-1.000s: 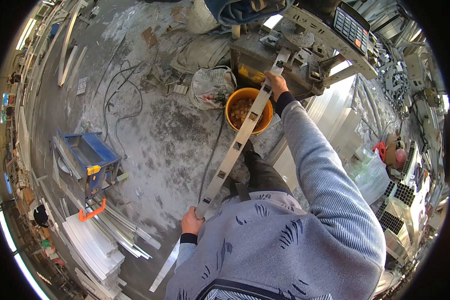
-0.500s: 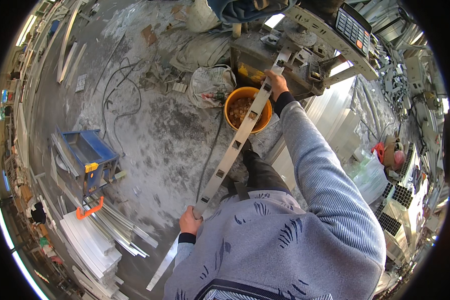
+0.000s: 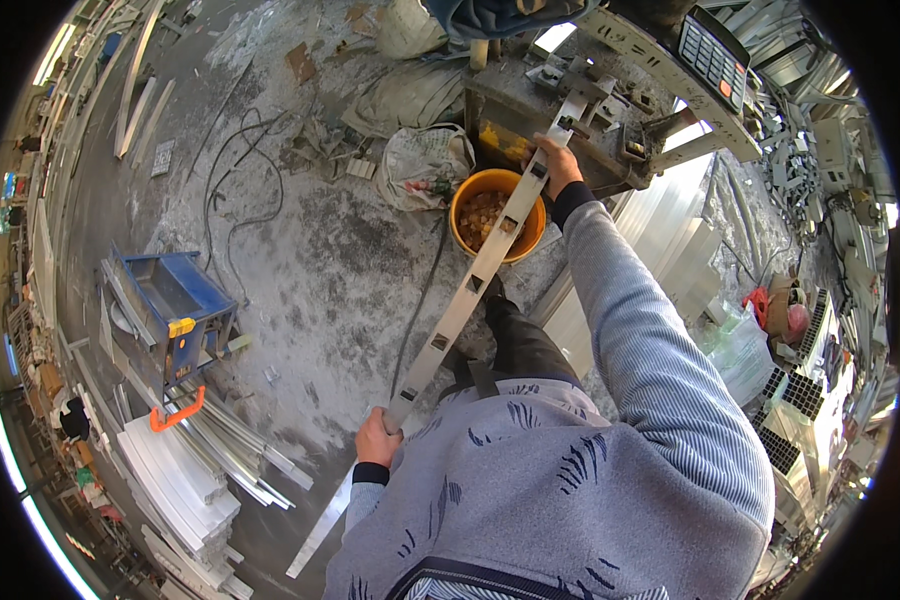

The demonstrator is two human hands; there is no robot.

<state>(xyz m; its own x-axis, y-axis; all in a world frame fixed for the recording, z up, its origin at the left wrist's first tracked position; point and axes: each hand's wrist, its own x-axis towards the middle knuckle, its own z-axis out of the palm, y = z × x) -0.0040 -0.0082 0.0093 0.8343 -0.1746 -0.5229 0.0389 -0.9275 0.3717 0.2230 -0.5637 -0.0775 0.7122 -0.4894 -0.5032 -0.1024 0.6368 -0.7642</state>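
Over orange bucket (image 3: 497, 213) | slotted rail (image 3: 470, 290) runs diagonally | left hand (image 3: 377, 440), right hand (image 3: 560, 165) seemingly gripping its ends

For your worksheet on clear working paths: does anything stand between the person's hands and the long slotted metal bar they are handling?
Nothing visible does. The left hand already grips the near end of the long slotted metal bar, and the right hand holds it near the far end, by the grey machine. The orange bucket sits beneath the bar, not between hand and bar.
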